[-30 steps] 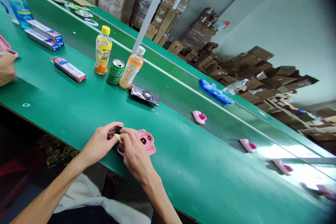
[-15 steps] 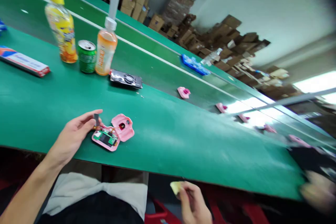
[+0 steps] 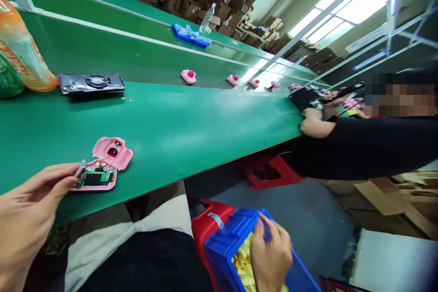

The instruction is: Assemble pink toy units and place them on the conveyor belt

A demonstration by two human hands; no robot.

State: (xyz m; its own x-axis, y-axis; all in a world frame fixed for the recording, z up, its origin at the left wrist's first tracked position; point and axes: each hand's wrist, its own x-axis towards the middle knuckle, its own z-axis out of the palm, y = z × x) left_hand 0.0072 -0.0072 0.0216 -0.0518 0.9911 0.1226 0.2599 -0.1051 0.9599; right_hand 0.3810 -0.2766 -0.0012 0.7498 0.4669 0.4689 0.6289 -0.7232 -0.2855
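My left hand (image 3: pixel 51 191) is closed in a pinch on a small flat grey piece (image 3: pixel 81 169), probably wired to the device beside it, though the link is hard to see. That device is an opened pink camera-shaped case (image 3: pixel 112 149) on the table, its shell halves joined by thin wires. A green circuit board (image 3: pixel 99 176) with a dark rectangle lies in the lower half. My right hand (image 3: pixel 272 251) is over a blue bin (image 3: pixel 222 242) full of yellow scraps (image 3: pixel 243 264). Its fingers are loosely bent and apart, with nothing visible at the tips.
The bin rests on a red stool (image 3: pixel 214 214). Across the green table (image 3: pixel 191 123) lie a phone (image 3: pixel 92 83) and an orange bottle (image 3: pixel 25 48). Several pink cases (image 3: pixel 188 76) line the belt beyond, near a blue tray (image 3: pixel 191 36). A co-worker's arm (image 3: pixel 318 125) is at the right.
The view has swung right and down, bringing the bin into sight. My right hand has moved to the bin, and the yellow scrap it held no longer shows. My left hand keeps its pinch.
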